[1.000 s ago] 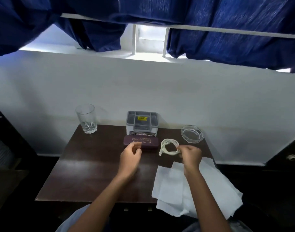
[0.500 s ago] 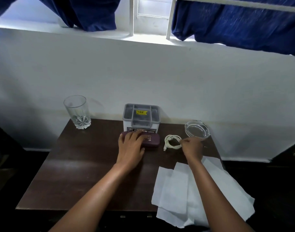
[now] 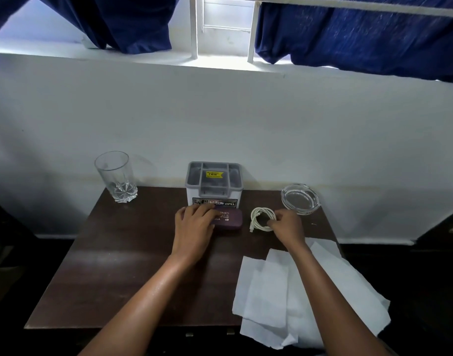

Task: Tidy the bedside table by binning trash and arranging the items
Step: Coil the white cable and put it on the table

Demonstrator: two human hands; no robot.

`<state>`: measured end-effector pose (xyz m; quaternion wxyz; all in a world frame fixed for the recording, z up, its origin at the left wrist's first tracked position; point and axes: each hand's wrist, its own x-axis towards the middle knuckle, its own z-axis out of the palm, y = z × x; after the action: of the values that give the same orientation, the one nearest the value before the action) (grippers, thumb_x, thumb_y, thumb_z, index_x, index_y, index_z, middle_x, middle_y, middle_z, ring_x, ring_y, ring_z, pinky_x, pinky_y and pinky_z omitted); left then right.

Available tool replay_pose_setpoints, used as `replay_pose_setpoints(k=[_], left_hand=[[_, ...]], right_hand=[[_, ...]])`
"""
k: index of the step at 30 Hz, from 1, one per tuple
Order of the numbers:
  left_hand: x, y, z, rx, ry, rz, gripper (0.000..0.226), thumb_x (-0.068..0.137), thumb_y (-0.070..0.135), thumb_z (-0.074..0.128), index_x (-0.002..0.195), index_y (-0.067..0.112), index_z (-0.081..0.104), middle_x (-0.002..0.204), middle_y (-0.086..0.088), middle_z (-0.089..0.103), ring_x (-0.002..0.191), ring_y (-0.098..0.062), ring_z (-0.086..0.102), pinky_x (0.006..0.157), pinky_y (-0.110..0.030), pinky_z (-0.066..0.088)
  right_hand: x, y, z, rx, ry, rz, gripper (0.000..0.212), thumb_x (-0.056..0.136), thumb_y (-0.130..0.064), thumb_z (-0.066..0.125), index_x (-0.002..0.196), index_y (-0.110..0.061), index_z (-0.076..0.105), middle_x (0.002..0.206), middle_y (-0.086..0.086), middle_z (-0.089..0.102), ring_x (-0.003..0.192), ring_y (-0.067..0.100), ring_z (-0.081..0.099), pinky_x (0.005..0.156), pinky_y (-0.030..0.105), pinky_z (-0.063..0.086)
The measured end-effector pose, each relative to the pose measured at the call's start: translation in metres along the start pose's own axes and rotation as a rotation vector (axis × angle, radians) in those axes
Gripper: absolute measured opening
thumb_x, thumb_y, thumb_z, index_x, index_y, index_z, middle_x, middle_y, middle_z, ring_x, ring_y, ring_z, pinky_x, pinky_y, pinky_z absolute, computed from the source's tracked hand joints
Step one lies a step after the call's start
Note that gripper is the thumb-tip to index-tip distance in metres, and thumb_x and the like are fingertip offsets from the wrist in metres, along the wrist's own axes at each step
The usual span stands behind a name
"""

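Now: both hands down on small items at the back of the table

Dark bedside table (image 3: 133, 265) against a white wall. White paper sheets (image 3: 310, 291) spread over the front right corner, overhanging the edge. Grey compartment box (image 3: 214, 186) back centre, tumbler (image 3: 116, 176) back left, glass ashtray (image 3: 300, 199) back right. Purple case (image 3: 230, 219) just in front of the box. Left hand (image 3: 194, 227) laid over the case's left end, fingers fairly straight, not wrapped round. White cable (image 3: 262, 219) coiled between case and ashtray. Right hand (image 3: 288, 226) pinching the coil's right side, fingers curled. No bin in view.

Risks, as judged:
- Coil springing apart if lifted by one loop only.
- Case shoved into the box, shifting it.
- Papers brushed off the edge by the right forearm above them.
- Ashtray close to the knuckles, so a knock is possible.
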<state>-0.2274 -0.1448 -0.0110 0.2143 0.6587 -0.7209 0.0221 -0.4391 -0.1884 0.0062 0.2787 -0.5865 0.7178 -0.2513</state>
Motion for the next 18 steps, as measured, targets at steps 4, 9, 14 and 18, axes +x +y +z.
replay_pose_setpoints(k=[4, 9, 14, 18], left_hand=[[0.0, -0.001, 0.0, -0.01, -0.01, -0.014, 0.036, 0.067, 0.014, 0.076, 0.1, 0.027, 0.068, 0.114, 0.005, 0.067, 0.103, -0.025, 0.061, 0.087, -0.046, 0.043], [-0.005, 0.007, -0.01, -0.061, -0.002, -0.078, 0.038, 0.073, 0.014, 0.069, 0.109, 0.025, 0.065, 0.121, 0.003, 0.062, 0.118, -0.026, 0.052, 0.098, -0.049, 0.036], [-0.028, 0.027, -0.035, -0.166, -0.134, -0.145, 0.033, 0.087, 0.024, 0.054, 0.12, 0.032, 0.057, 0.131, 0.011, 0.053, 0.131, -0.017, 0.034, 0.11, -0.04, 0.023], [-0.066, 0.046, -0.053, -0.245, -0.283, -0.205, 0.028, 0.09, 0.03, 0.051, 0.117, 0.036, 0.057, 0.129, 0.016, 0.051, 0.129, -0.011, 0.035, 0.11, -0.037, 0.022]], right_hand=[[0.001, 0.0, -0.003, -0.035, -0.009, 0.011, 0.033, 0.073, -0.007, 0.063, 0.052, -0.02, 0.04, 0.056, -0.001, 0.042, 0.067, 0.024, 0.047, 0.051, 0.028, 0.029], [-0.002, -0.006, -0.021, 0.057, 0.034, 0.043, 0.037, 0.081, -0.007, 0.063, 0.117, -0.004, 0.062, 0.118, 0.012, 0.064, 0.112, 0.028, 0.058, 0.091, 0.037, 0.046], [-0.03, -0.015, -0.039, 0.155, -0.059, 0.027, 0.013, 0.08, -0.003, 0.061, 0.075, -0.013, 0.067, 0.077, 0.005, 0.065, 0.066, 0.017, 0.059, 0.061, 0.027, 0.045], [-0.06, -0.004, -0.04, -0.028, -0.239, 0.004, 0.018, 0.079, -0.006, 0.058, 0.067, -0.017, 0.064, 0.074, 0.007, 0.066, 0.065, 0.019, 0.061, 0.05, 0.022, 0.04]])
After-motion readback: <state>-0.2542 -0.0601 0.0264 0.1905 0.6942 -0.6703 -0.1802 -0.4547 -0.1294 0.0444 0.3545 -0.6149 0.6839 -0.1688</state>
